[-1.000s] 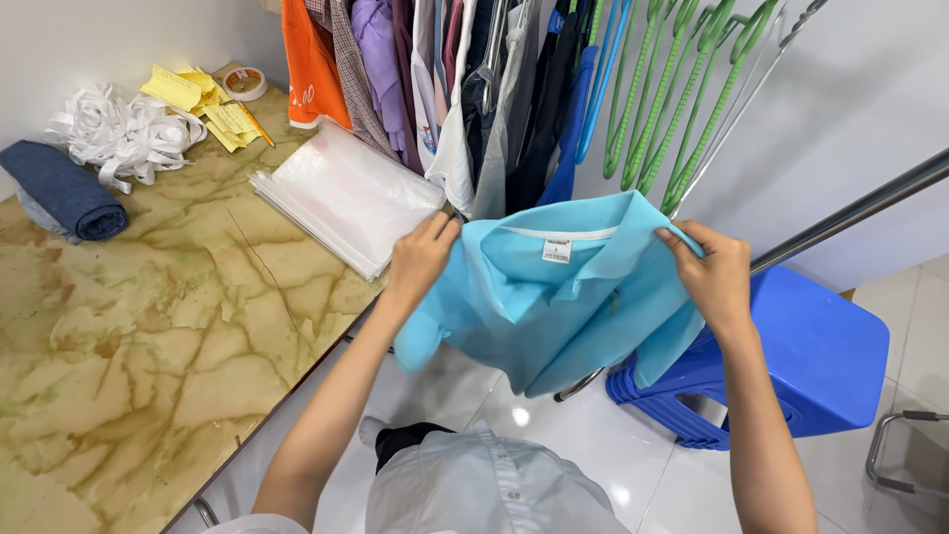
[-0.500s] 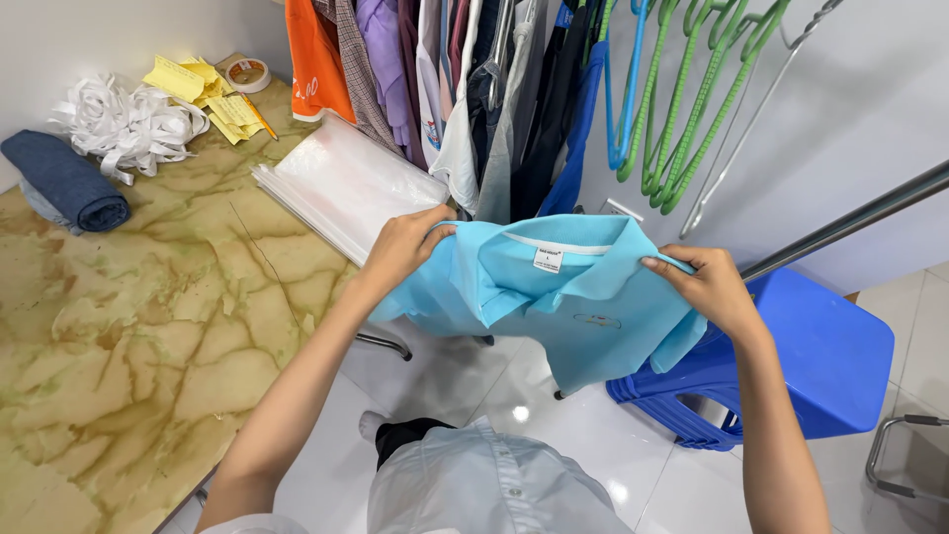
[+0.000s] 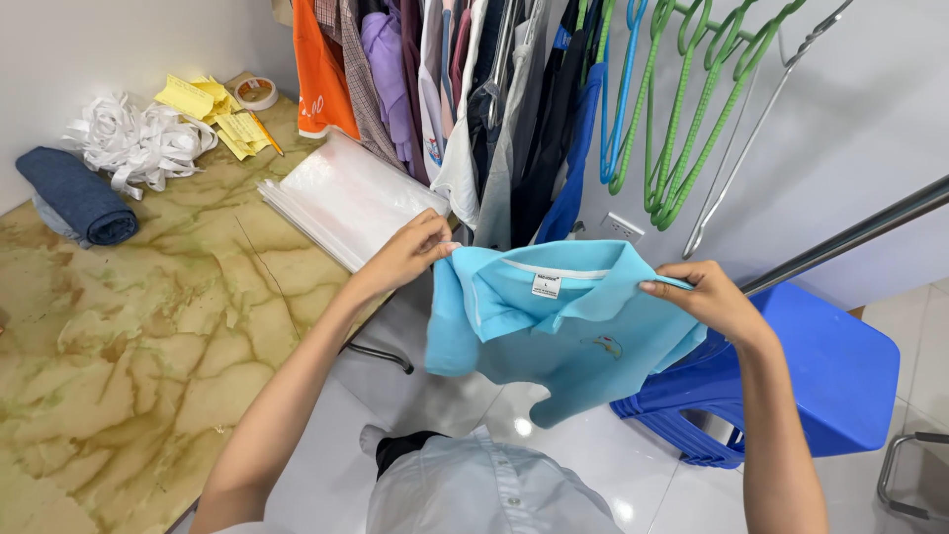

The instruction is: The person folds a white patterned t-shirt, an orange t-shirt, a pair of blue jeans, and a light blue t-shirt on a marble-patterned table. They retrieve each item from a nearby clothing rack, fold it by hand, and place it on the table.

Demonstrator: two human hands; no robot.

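Both hands pinch a light blue polo shirt (image 3: 563, 331) at the shoulders, the left hand (image 3: 410, 252) closed on one corner, the right hand (image 3: 704, 297) on the other. The shirt hangs in the air between them, above the white floor and just beside the marble-patterned counter (image 3: 129, 346). A stack of clear plastic bags (image 3: 341, 198) lies on the counter near the left hand; a blue plastic stool (image 3: 830, 381) stands under the right forearm.

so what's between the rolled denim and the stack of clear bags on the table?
Head view: only bare marble table lies between the rolled denim and the clear bags.
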